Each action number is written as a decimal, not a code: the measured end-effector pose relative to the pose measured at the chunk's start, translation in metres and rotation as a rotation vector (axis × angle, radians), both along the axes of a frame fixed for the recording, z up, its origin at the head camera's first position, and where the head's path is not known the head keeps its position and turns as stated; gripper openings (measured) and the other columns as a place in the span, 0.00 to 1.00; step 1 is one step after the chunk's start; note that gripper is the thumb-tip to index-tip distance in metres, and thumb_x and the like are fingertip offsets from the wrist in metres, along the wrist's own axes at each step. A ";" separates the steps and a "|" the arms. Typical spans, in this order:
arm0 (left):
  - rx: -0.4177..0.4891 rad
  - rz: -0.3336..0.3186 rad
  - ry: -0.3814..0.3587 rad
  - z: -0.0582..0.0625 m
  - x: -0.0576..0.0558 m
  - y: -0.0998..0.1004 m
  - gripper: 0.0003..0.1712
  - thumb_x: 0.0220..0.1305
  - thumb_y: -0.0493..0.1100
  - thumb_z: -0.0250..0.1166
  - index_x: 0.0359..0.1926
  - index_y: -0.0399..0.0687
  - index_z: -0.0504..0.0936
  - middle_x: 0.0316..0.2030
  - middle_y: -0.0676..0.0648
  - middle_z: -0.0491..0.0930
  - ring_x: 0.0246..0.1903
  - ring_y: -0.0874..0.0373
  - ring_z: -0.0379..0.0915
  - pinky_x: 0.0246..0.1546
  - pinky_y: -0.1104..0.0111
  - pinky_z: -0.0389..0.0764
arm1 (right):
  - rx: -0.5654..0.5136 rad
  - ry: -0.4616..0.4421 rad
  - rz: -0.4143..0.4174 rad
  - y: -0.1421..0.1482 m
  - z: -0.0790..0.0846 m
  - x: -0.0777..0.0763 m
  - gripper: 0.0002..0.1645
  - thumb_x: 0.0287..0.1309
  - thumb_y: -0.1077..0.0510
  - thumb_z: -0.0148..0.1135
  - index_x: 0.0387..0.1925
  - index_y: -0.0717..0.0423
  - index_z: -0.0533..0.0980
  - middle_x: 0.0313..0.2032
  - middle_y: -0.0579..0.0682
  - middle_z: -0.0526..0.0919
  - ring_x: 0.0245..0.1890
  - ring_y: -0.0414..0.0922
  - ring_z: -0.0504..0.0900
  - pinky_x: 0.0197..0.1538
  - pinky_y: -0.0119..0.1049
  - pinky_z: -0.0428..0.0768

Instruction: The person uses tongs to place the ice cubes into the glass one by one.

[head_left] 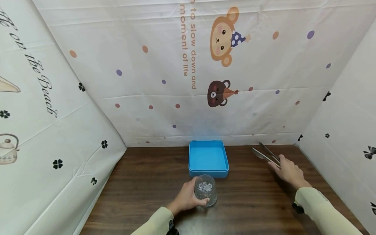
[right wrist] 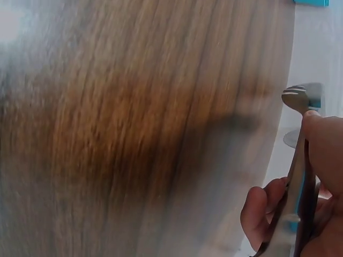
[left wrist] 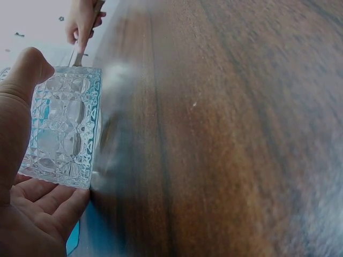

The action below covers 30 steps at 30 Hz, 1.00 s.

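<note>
My left hand (head_left: 188,197) holds a clear patterned glass (head_left: 212,195) between thumb and fingers, low over or on the wooden table. Small clear cubes like ice (head_left: 205,187) lie inside it. In the left wrist view, the thumb lies across one side of the glass (left wrist: 64,126) and the fingers reach around the other. Over at the right, my right hand (head_left: 290,171) grips metal tongs (head_left: 265,155), whose two arms stand apart with nothing between the tips. In the right wrist view, the tongs (right wrist: 295,198) show a slotted, fork-like end.
A shallow blue square tray (head_left: 208,174) sits at the back of the dark wooden table (head_left: 152,182), just beyond the glass. Printed white cloth (head_left: 164,114) hangs behind the table and along both sides.
</note>
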<state>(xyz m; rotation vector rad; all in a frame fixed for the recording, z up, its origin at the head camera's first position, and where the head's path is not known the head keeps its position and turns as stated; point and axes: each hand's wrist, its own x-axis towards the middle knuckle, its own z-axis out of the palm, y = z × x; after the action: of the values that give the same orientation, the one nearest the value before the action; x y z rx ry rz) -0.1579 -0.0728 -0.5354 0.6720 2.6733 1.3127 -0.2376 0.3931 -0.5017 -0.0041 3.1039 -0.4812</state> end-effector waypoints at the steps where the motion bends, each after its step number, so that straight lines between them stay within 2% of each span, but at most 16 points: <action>1: 0.001 0.001 -0.004 0.000 0.000 0.000 0.46 0.51 0.62 0.78 0.65 0.48 0.71 0.52 0.52 0.80 0.46 0.64 0.78 0.45 0.67 0.82 | 0.000 -0.010 -0.008 0.002 0.000 0.000 0.53 0.72 0.27 0.46 0.64 0.76 0.59 0.51 0.77 0.76 0.36 0.72 0.80 0.26 0.57 0.76; 6: 0.012 -0.006 -0.006 -0.001 0.000 0.001 0.46 0.52 0.62 0.78 0.66 0.48 0.71 0.52 0.52 0.80 0.46 0.65 0.78 0.44 0.68 0.82 | 0.004 -0.060 -0.048 0.007 0.001 -0.001 0.56 0.72 0.26 0.42 0.65 0.78 0.56 0.50 0.77 0.75 0.38 0.74 0.79 0.30 0.61 0.76; 11: 0.030 -0.020 0.018 -0.001 0.000 0.000 0.44 0.53 0.60 0.78 0.66 0.48 0.71 0.51 0.52 0.81 0.45 0.65 0.78 0.42 0.68 0.82 | -0.011 -0.083 -0.068 0.009 0.005 -0.002 0.54 0.72 0.25 0.41 0.61 0.77 0.59 0.40 0.72 0.78 0.30 0.66 0.79 0.27 0.58 0.74; 13: 0.038 -0.023 0.023 -0.001 0.001 0.000 0.44 0.53 0.60 0.78 0.66 0.47 0.71 0.51 0.52 0.81 0.45 0.65 0.78 0.42 0.68 0.82 | -0.007 -0.096 -0.079 0.008 0.006 -0.003 0.53 0.72 0.25 0.40 0.59 0.76 0.61 0.39 0.71 0.78 0.29 0.66 0.79 0.28 0.58 0.74; 16: 0.039 -0.024 0.028 -0.002 0.001 -0.001 0.44 0.53 0.59 0.78 0.66 0.47 0.71 0.51 0.51 0.81 0.45 0.65 0.78 0.42 0.68 0.82 | 0.007 -0.122 -0.094 0.006 0.007 -0.003 0.53 0.71 0.24 0.41 0.57 0.75 0.62 0.41 0.74 0.78 0.30 0.67 0.79 0.29 0.59 0.74; 23: 0.034 -0.021 0.022 -0.002 0.001 -0.001 0.45 0.53 0.60 0.78 0.66 0.48 0.71 0.51 0.52 0.81 0.45 0.66 0.78 0.42 0.68 0.82 | 0.038 -0.160 -0.108 0.002 0.010 -0.003 0.59 0.69 0.21 0.39 0.61 0.78 0.62 0.48 0.81 0.75 0.32 0.69 0.78 0.31 0.60 0.74; 26: 0.035 -0.021 0.024 -0.003 0.001 -0.001 0.44 0.54 0.61 0.77 0.66 0.48 0.71 0.51 0.52 0.81 0.45 0.66 0.78 0.43 0.68 0.82 | 0.037 -0.165 -0.113 0.000 0.009 -0.004 0.59 0.69 0.21 0.40 0.61 0.77 0.63 0.45 0.80 0.76 0.31 0.67 0.78 0.32 0.59 0.74; 30: 0.034 -0.022 0.022 -0.003 0.000 -0.002 0.45 0.54 0.61 0.77 0.66 0.48 0.71 0.51 0.52 0.81 0.45 0.66 0.78 0.43 0.68 0.82 | 0.016 -0.188 -0.119 -0.001 0.006 -0.005 0.56 0.70 0.22 0.41 0.57 0.76 0.65 0.33 0.70 0.78 0.27 0.61 0.77 0.31 0.56 0.72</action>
<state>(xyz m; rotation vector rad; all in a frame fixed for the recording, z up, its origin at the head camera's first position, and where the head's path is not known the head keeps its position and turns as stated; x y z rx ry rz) -0.1581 -0.0746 -0.5386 0.7215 2.6584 1.3565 -0.2421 0.3917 -0.4953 0.2134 2.9343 -0.4313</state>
